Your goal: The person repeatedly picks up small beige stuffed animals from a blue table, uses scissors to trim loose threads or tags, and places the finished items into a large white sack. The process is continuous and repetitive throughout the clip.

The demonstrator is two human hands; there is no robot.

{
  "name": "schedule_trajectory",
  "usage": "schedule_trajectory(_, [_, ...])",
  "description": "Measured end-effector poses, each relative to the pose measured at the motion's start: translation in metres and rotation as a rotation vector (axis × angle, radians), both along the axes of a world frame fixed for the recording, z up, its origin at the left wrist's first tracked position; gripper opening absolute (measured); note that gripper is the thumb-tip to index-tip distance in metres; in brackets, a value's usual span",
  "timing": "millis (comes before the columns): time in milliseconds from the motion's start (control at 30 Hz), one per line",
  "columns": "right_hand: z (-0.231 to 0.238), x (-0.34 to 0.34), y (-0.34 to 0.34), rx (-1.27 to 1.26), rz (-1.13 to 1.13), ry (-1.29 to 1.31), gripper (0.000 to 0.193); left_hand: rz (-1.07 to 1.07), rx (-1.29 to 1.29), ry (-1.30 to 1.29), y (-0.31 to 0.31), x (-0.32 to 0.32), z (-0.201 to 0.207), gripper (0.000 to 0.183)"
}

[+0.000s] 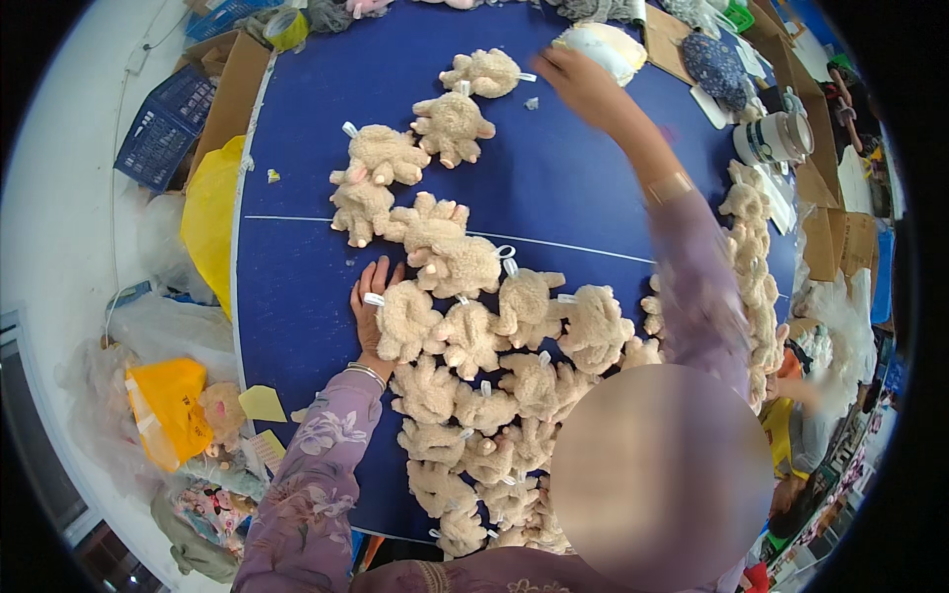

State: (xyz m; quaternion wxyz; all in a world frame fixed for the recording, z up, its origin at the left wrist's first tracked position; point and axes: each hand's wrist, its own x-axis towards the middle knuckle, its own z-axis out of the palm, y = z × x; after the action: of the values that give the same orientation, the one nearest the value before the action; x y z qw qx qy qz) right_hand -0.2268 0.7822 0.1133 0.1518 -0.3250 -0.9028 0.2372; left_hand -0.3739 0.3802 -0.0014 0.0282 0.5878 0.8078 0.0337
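Several cream plush toys (465,341) with white loop tags lie in rows on a blue table (297,198). My left hand (371,306) lies flat on the table, fingers spread, touching the left edge of a plush toy (405,321). My right hand (573,79) reaches far across the table, next to the farthest plush toy (484,71); it is motion-blurred and whether it holds anything is unclear. Both arms wear lilac flowered sleeves.
A white padded piece (608,44) lies beyond my right hand. A white cup (776,138) and a column of plush toys (756,267) sit at the table's right. Yellow bags (208,212), a blue crate (163,124) and cardboard boxes stand on the floor at left.
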Motion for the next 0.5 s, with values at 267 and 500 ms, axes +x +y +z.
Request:
schedule_trajectory(267, [-0.102, -0.086, -0.105, 0.326, 0.219, -0.164, 0.042, -0.019, 0.056, -0.016, 0.0, -0.002, -0.003, 0.055])
schedule_trajectory(500, [-0.029, 0.149, -0.209, -0.062, 0.173, -0.378, 0.018, 0.005, 0.087, -0.012, -0.003, 0.0, -0.005, 0.054])
